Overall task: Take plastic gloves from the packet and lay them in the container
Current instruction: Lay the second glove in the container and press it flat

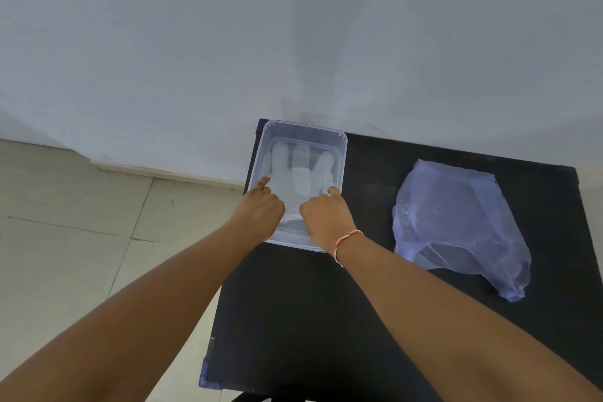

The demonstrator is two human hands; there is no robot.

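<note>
A clear plastic container (339, 143) sits at the far left corner of the black table (359, 320). A translucent plastic glove (293, 176) lies flat inside it, fingers pointing away from me. My left hand (261, 209) reaches into the container at the glove's left edge, index finger pressing down. My right hand (323, 212) presses its right edge the same way; its other fingers are curled. The glove's cuff is hidden under my hands. The glove packet (456, 225), a crumpled bluish plastic bag, lies to the right on the table.
A white wall rises directly behind the table. Pale floor tiles lie to the left, below the table's left edge. A red and white thread is tied on my right wrist (346, 240).
</note>
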